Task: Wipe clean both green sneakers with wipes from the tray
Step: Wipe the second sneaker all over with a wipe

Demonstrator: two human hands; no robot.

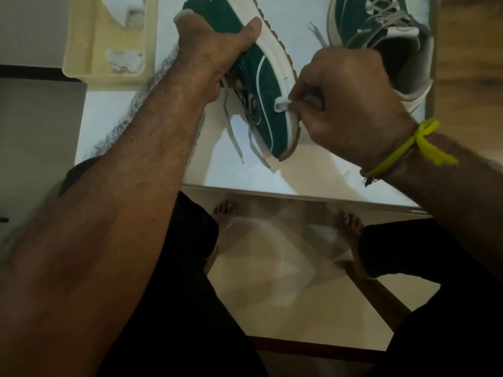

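My left hand (215, 47) grips a green sneaker (268, 104) around its upper, holding it tilted on its side over the white table, its cream sole facing right. My right hand (351, 104) pinches a small white wipe (282, 104) against the sole's edge near the heel. The second green sneaker (381, 31) stands at the back right with loose grey laces. The cream tray (95, 50) sits at the back left with crumpled white wipes (123, 59) in its compartments.
The white table (152, 148) ends at a front edge just before my knees. A wooden surface (468, 63) borders it on the right. Loose laces (231, 131) dangle from the held sneaker. Bare feet show on the floor below.
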